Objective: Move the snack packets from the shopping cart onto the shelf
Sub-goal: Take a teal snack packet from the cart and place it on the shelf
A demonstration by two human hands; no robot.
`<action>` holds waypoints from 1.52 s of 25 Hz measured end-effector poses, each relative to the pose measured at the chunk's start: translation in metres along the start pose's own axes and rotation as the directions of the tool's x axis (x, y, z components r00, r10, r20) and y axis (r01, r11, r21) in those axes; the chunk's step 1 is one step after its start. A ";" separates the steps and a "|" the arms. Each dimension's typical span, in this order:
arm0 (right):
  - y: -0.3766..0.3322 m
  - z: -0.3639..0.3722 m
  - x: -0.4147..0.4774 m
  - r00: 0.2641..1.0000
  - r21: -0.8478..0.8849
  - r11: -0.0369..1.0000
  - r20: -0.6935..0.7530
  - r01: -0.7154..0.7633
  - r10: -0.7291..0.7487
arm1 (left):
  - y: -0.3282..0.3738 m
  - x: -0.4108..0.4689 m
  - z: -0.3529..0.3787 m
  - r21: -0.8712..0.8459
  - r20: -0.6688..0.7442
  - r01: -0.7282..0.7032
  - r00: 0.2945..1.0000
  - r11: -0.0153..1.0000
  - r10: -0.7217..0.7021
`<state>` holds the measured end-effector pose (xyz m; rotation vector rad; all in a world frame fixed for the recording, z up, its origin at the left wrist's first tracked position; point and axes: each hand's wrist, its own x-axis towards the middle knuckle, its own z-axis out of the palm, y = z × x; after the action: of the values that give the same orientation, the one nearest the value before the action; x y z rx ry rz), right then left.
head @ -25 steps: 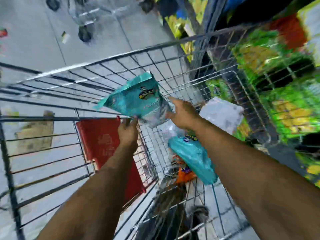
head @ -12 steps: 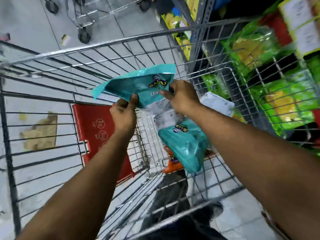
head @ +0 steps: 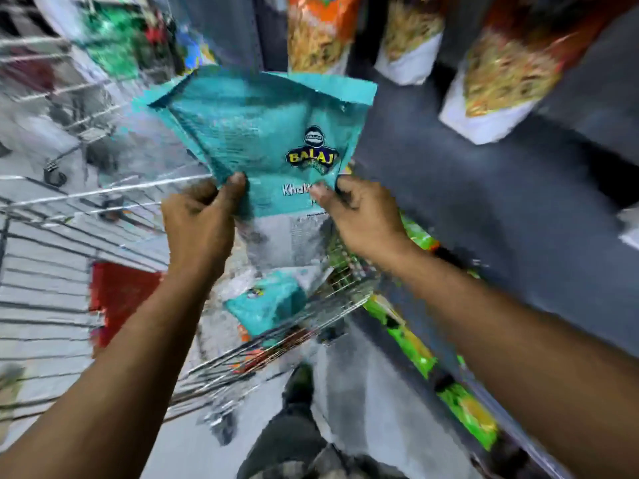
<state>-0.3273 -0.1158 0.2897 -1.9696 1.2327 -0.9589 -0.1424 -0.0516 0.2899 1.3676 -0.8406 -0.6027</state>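
A teal snack packet (head: pixel 266 133) with a clear lower half is held upright in front of me, above the wire shopping cart (head: pixel 86 198). My left hand (head: pixel 200 223) grips its left edge and my right hand (head: pixel 363 216) pinches its right edge. Both hands are shut on it. A second teal packet (head: pixel 266 302) lies down in the cart, with an orange packet partly hidden under it. The dark grey shelf (head: pixel 466 188) lies just right of the held packet, level with my hands.
Orange and white snack packets (head: pixel 498 81) stand along the shelf's back. Green packets (head: pixel 418 354) fill a lower shelf on the right. The cart's red child-seat flap (head: pixel 121 295) hangs at left. My shoe (head: pixel 299 382) and leg are below. Another cart (head: pixel 69 143) stands far left.
Both hands have lifted the teal packet up out of the cart and turned it upright, towards the shelf on the right. My view has swung up and right.
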 end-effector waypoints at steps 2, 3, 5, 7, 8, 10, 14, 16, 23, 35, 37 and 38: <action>-0.004 -0.053 -0.021 0.993 -0.040 0.999 -0.121 -0.016 0.011 | 0.032 -0.015 0.034 -0.043 0.094 -0.021 0.995 0.999 0.025; -0.004 -0.080 -0.033 0.982 -0.062 0.998 -0.189 -0.018 0.006 | 0.047 -0.025 0.053 -0.057 0.144 -0.037 0.989 0.998 0.044; -0.004 -0.130 -0.057 0.953 -0.087 0.996 -0.303 -0.025 -0.003 | 0.074 -0.047 0.093 -0.065 0.260 -0.078 0.961 0.995 0.093; -0.001 -0.176 -0.084 0.919 -0.145 0.987 -0.395 -0.072 0.009 | 0.093 -0.070 0.131 -0.109 0.389 -0.092 0.912 0.990 0.127; 0.002 -0.198 -0.101 0.896 -0.173 0.978 -0.443 -0.114 0.026 | 0.098 -0.083 0.152 -0.135 0.451 -0.075 0.883 0.988 0.129; 0.011 -0.234 -0.133 0.847 -0.186 0.962 -0.526 -0.200 0.075 | 0.102 -0.104 0.191 -0.156 0.536 -0.027 0.837 0.987 0.108; 0.038 -0.306 -0.218 0.683 -0.172 0.906 -0.714 -0.386 0.155 | 0.107 -0.183 0.285 -0.235 0.714 0.122 0.695 0.964 0.086; 0.053 -0.337 -0.262 0.589 -0.145 0.872 -0.787 -0.467 0.185 | 0.109 -0.232 0.326 -0.226 0.784 0.166 0.615 0.960 0.079; 0.099 -0.403 -0.360 0.287 0.081 0.792 -0.906 -0.605 0.311 | 0.107 -0.364 0.412 -0.169 0.879 0.118 0.467 0.979 0.095; 0.119 -0.353 -0.387 0.108 0.187 0.879 -0.960 -0.438 0.258 | 0.068 -0.369 0.435 -0.094 0.965 0.500 0.257 0.861 -0.043; 0.119 -0.307 -0.388 0.089 0.244 0.878 -0.948 -0.411 0.305 | 0.060 -0.370 0.446 0.024 0.965 0.543 0.206 0.839 -0.161; 0.119 -0.289 -0.387 0.123 0.282 0.869 -0.926 -0.406 0.358 | 0.057 -0.372 0.448 0.083 0.958 0.495 0.198 0.865 -0.205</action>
<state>-0.7396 0.1602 0.2540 -0.6919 2.2761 -1.9781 -0.7258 -0.0141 0.2836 0.8213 -1.3274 -2.0091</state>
